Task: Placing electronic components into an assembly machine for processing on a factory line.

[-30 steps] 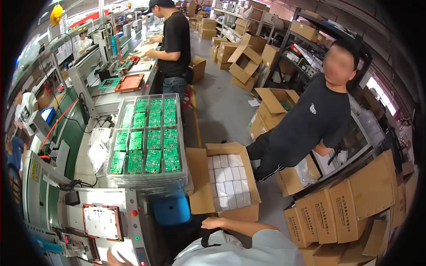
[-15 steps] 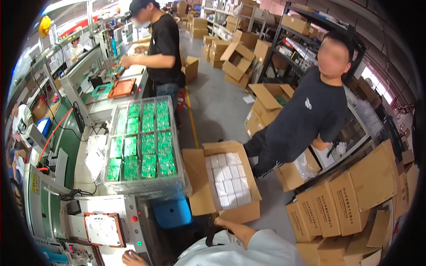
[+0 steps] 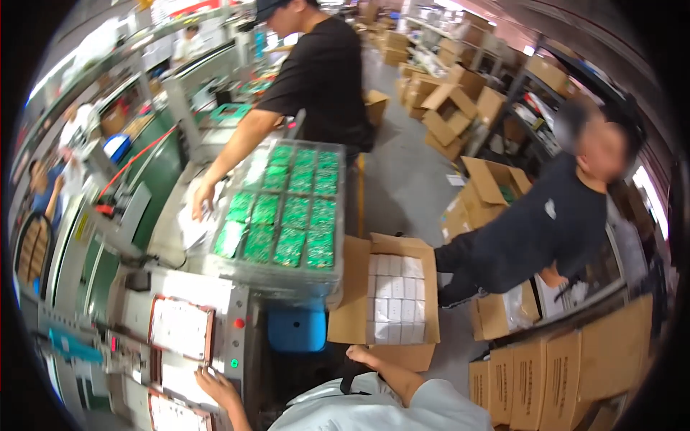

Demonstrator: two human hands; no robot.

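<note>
My left hand (image 3: 218, 388) rests with fingers stretched out on the pale bed of a machine (image 3: 227, 305), beside a red-brown framed fixture (image 3: 181, 327) that holds a bright white panel. A second similar fixture (image 3: 176, 413) lies closer to me. My right hand (image 3: 359, 354) is closed in front of my body, above a black strap (image 3: 352, 373); whether it grips the strap is unclear. Just beyond it stands an open carton (image 3: 433, 302) of small white boxes (image 3: 395, 298). Clear trays (image 3: 287, 279) of green circuit boards (image 3: 295, 208) stand ahead of my left hand.
A co-worker in black (image 3: 330, 79) reaches over the bench past the trays. Another person (image 3: 532, 208) stands right of the carton. Flattened cartons (image 3: 553, 366) lean at the right. A blue stool (image 3: 296, 329) sits under the trays. Red and green buttons line the machine's edge.
The view has swung left, moving the scene rightward. My left hand has come further in over the machine bed. The co-worker in black has stepped nearer, reaching beside the trays.
</note>
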